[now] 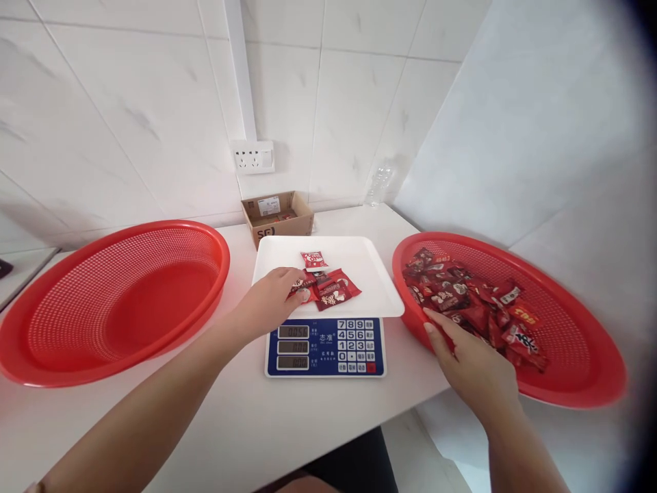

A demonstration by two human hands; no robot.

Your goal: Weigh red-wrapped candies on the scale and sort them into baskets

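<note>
A white weighing scale [380,287] with a blue keypad panel stands on the table, its display lit with digits. Several small red snack packets [336,293] lie together in the middle of its pan. My left hand [274,298] reaches over the pan's left side, its fingers closed on a red packet [306,294] at the edge of that pile; the fingertips are partly hidden. At the right, my right hand [472,370] grips the near rim of a red plastic basket [575,363], which holds a heap of similar red packets [477,301].
Another red basket [154,301] with perforated walls sits at the left with nothing in it. Behind the scale is an open cardboard box [280,216]. A clear plastic bottle [380,183] stands in the back corner, and a wall socket [253,157] is above the box.
</note>
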